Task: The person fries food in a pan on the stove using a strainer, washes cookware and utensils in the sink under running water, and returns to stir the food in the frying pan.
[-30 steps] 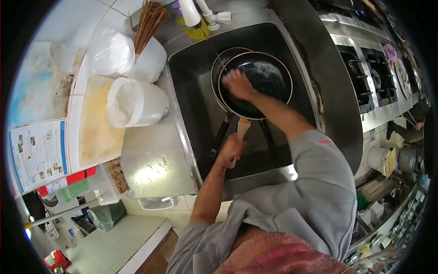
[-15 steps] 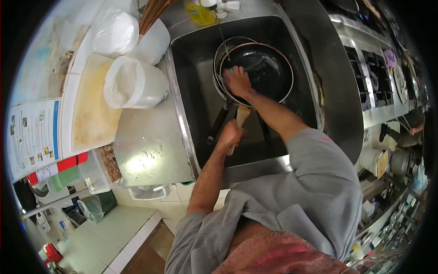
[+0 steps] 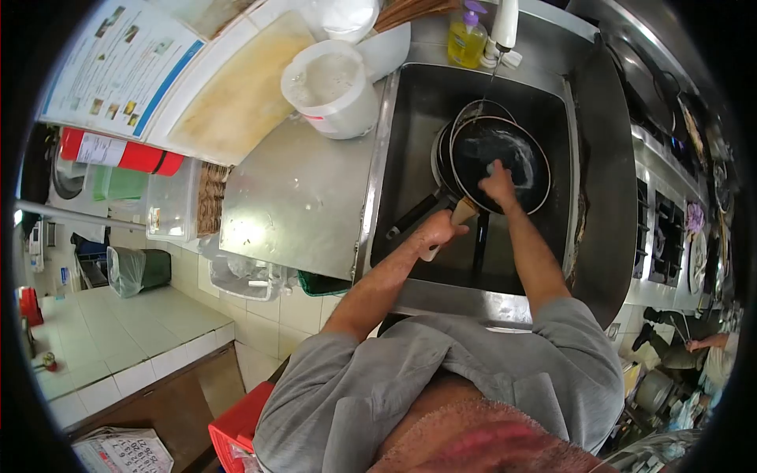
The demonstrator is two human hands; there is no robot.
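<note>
A dark frying pan (image 3: 522, 154) with white suds streaked across its inside lies on top of other pans in the sink (image 3: 410, 102). My left hand (image 3: 441, 229) is wrapped round the pan's tan, wood-like handle (image 3: 465, 210). Inside the pan, my right hand (image 3: 498, 187) presses its fingers to the surface. A small greyish thing shows at those fingertips, too little of it visible to name. Beneath sits another pan whose black handle (image 3: 414, 217) points down and left. A thin stream of water runs from the white tap (image 3: 505, 27).
A yellow soap bottle (image 3: 467, 39) with a purple pump stands behind the sink. Left of the basin are a white tub (image 3: 331, 91) and a steel drainboard (image 3: 296, 197). Stove burners (image 3: 666, 236) lie to the right, with another person (image 3: 686, 339) beyond.
My right hand has gone from the pan's left side to its lower middle. White suds now streak more of the pan. My left hand still grips the handle; the camera view has shifted.
</note>
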